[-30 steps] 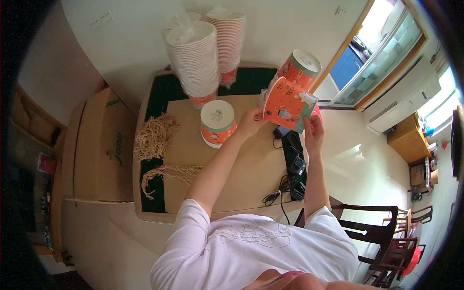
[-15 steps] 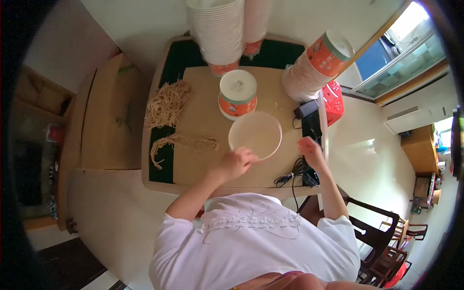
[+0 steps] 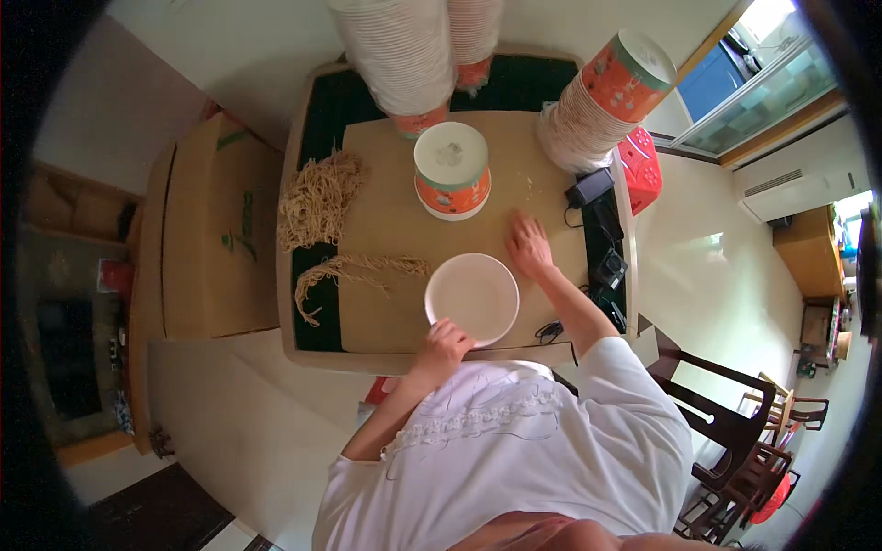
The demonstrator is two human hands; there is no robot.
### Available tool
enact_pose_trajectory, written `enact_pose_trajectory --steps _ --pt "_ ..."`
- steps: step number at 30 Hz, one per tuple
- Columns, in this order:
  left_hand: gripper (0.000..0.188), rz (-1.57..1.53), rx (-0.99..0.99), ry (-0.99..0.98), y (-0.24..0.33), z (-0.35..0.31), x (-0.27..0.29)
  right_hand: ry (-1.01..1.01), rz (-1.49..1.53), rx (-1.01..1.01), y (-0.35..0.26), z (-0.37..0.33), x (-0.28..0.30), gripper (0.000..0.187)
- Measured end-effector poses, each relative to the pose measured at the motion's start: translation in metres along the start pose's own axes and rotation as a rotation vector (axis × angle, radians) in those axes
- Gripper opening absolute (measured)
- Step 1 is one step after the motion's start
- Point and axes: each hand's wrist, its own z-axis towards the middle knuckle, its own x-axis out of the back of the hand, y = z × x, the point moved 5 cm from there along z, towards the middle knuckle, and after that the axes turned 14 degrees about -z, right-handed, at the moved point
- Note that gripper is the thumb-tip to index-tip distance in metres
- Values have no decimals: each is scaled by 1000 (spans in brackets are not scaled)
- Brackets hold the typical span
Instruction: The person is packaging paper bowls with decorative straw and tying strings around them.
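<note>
A white-lined paper bucket [image 3: 472,299] stands mouth up near the front edge of the table. The fingers of my left hand [image 3: 445,346] are closed on its near rim. My right hand [image 3: 528,246] lies with fingers stretched out on the brown cardboard sheet [image 3: 551,303], beyond and to the right of the bucket. Whether anything small is under those fingertips cannot be made out. Farther back, an orange and green paper bucket [image 3: 452,174] sits upside down. To the left are a pile of tan paper cords [image 3: 322,197] and a smaller bundle of cords [image 3: 354,269].
Tall stacks of white buckets [image 3: 395,55] rise at the back, with another bucket stack [image 3: 593,106] at the back right. A black adapter [image 3: 589,188] and cables lie along the right edge. A large cardboard box [image 3: 216,230] stands left of the table; a red stool [image 3: 640,170] is at right.
The bucket in my left hand has come down and nearer to me. My right hand has moved left and forward from the table's right side onto the cardboard, its fingers now extended.
</note>
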Motion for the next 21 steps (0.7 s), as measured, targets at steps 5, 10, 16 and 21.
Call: enact_pose_trajectory --steps 5,10,16,21 --pt "23 6 -52 39 15 0 9 144 16 -86 4 -5 4 61" --pt "36 -253 272 565 -32 -32 28 127 36 -150 15 -3 -8 52" --pt "47 315 631 515 -130 -83 -28 196 67 -119 6 1 5 50" --pt "56 426 674 472 -144 -90 -48 189 50 -103 8 1 4 47"
